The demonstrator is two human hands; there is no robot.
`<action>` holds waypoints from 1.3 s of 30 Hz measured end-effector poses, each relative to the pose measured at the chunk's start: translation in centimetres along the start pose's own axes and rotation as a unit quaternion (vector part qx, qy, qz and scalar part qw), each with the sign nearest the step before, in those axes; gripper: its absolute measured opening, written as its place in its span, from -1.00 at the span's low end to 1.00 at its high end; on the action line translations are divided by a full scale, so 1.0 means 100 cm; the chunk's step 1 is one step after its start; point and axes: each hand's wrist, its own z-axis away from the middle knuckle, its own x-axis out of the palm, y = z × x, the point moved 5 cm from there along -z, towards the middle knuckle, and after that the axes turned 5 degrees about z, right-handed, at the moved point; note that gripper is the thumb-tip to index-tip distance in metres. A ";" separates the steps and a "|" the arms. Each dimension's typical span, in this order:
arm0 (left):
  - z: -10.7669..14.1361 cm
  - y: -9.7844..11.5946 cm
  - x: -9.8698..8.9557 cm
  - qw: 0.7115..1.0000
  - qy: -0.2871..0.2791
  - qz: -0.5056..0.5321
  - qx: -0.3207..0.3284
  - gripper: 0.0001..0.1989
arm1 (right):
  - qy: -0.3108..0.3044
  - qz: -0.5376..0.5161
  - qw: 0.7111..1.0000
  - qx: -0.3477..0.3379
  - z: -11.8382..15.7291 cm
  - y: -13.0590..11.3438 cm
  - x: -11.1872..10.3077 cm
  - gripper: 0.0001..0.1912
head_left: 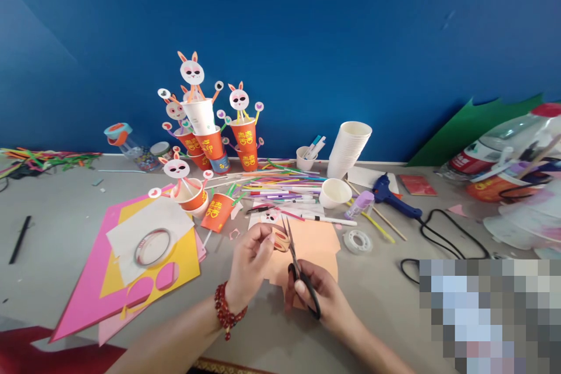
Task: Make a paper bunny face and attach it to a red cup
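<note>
Left hand [249,257], center of the frame, pinching a small paper cutout [281,241] between thumb and fingers. Right hand [323,287], lower center, gripping the handles of the scissors [314,299]; the blades stand slightly parted beside the cutout's right edge. Peach paper [319,239] lies beneath, at center. A tape roll [358,241] lies right of center; rabbit-decorated cups [205,115] stand upper left.
</note>
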 end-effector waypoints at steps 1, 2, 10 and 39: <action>0.000 0.000 0.000 1.000 0.001 0.000 0.001 -0.73 | 0.001 0.003 1.000 -0.002 0.000 0.000 0.000 -0.49; 0.000 0.000 0.000 1.000 0.002 -0.001 0.003 -0.73 | 0.002 0.006 1.000 -0.003 0.000 0.000 -0.001 -0.50; 0.001 0.002 0.000 1.000 0.000 -0.001 0.014 -0.75 | 0.000 -0.003 1.000 -0.006 -0.001 0.001 -0.001 -0.53; -0.004 0.001 0.001 0.999 -0.050 0.000 -0.008 -0.75 | 0.043 0.028 0.999 -0.006 0.000 -0.005 -0.008 -0.53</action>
